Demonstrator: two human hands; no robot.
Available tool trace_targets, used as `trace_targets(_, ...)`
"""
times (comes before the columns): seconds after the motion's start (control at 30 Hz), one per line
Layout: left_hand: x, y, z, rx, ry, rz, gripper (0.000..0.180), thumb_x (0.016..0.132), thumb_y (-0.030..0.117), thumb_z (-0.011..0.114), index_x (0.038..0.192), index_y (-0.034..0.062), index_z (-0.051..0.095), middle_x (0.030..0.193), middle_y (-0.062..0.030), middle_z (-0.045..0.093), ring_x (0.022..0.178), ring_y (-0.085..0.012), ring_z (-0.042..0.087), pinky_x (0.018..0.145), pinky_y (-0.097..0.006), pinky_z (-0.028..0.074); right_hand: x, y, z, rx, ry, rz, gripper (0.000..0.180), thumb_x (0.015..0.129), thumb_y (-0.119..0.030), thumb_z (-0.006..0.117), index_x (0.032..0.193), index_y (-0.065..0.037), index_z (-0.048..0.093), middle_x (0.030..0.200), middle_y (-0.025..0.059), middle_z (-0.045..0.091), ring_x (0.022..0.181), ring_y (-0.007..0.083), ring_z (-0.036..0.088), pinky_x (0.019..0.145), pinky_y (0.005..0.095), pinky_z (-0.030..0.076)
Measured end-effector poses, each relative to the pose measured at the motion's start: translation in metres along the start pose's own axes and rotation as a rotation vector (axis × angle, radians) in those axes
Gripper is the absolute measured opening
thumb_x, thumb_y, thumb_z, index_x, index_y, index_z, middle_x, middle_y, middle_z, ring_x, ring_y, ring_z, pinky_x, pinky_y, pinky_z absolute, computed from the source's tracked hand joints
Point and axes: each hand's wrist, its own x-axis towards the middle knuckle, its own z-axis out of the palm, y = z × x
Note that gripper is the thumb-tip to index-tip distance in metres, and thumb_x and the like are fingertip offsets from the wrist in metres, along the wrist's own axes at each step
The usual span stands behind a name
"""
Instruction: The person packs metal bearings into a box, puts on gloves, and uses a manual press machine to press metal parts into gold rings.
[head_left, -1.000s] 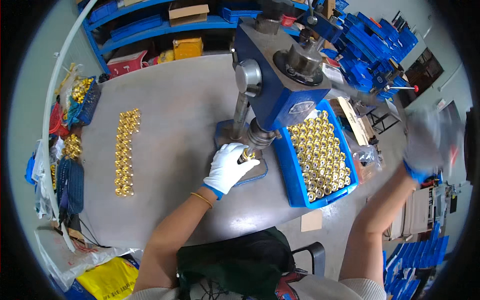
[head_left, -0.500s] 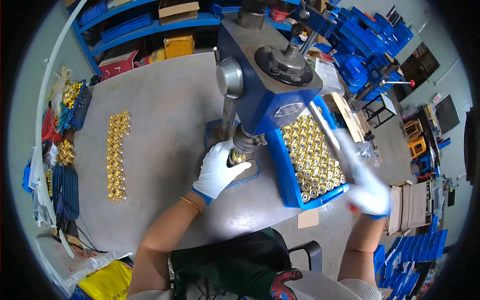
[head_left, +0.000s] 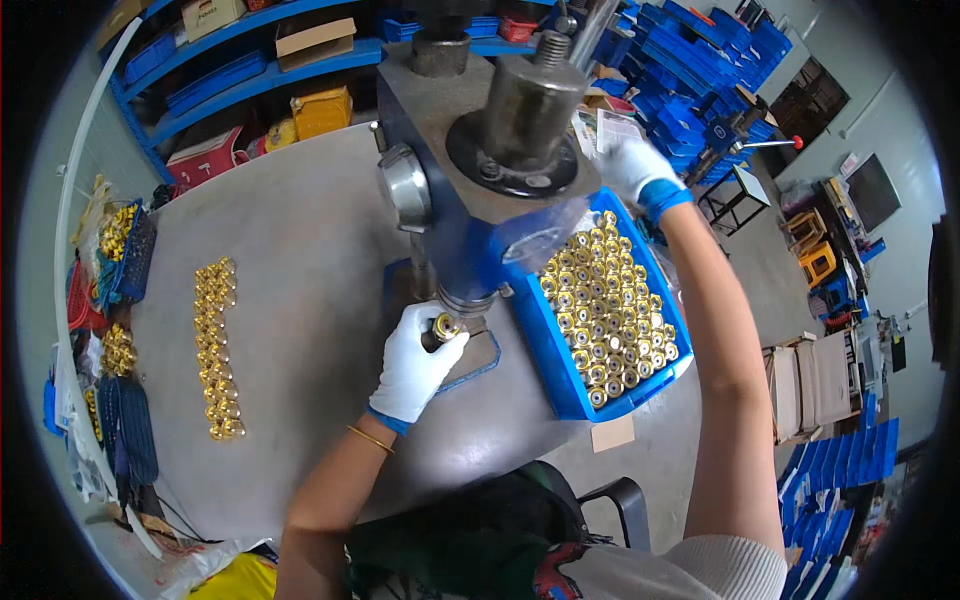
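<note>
My left hand (head_left: 415,365), in a white glove, grips a small brass fitting (head_left: 446,326) between thumb and fingers. It is just below the ram (head_left: 467,300) of a blue bench press (head_left: 450,190), over the press's base. My right hand (head_left: 635,165), also gloved, is stretched far out to the right, past the press and beyond the back end of a blue tray (head_left: 560,395). Motion blurs its fingers, so what they hold, if anything, cannot be made out. Many brass fittings with grey centres (head_left: 610,310) stand in rows in that tray.
A band of brass pieces (head_left: 215,350) lies on the left of the grey metal table (head_left: 300,240). A blue basket (head_left: 135,255) with brass parts sits beyond its left edge. Blue shelves (head_left: 260,75) with boxes stand behind. A chair arm (head_left: 625,510) is near the table's front.
My right hand has swung from the lower right to the far upper right. A metal cylinder now stands up from the press's top. My left hand stays at the press with the brass fitting.
</note>
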Motion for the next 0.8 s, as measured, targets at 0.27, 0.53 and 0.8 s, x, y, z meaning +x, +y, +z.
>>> trace_targets(0.27,0.016,-0.051,-0.127,0.636,0.347,0.423,0.039,0.076,0.013,0.078,0.110,0.0053,0.060,0.107,-0.0145,0.059,0.101,-0.0309,0.059,0.089,-0.038,0.049,-0.011,0.057,0.113,-0.034,-0.196,0.246,0.050,0.089,-0.044,0.058,0.129,-0.014,0.059,0.122,0.0173,0.064,0.115,0.0342,0.060,0.096,0.0401,0.046)
trace_targets(0.53,0.017,-0.081,-0.272,1.344,0.384,0.106,0.036,0.075,0.020,0.076,0.107,0.0108,0.061,0.101,-0.0118,0.061,0.093,-0.0308,0.060,0.081,-0.042,0.047,-0.028,0.037,0.118,0.786,0.067,-0.158,0.040,0.087,-0.032,0.062,0.119,-0.008,0.063,0.114,0.0162,0.067,0.108,0.0294,0.062,0.094,0.0375,0.048)
trace_targets(0.8,0.023,-0.080,-0.278,1.438,0.448,0.058,0.032,0.072,0.020,0.077,0.101,0.0116,0.068,0.107,-0.0100,0.060,0.101,-0.0297,0.057,0.085,-0.045,0.045,-0.118,-0.084,0.039,0.426,0.128,-0.659,0.043,0.079,-0.046,0.069,0.075,-0.004,0.065,0.074,0.0171,0.062,0.070,0.0369,0.059,0.064,0.0453,0.045)
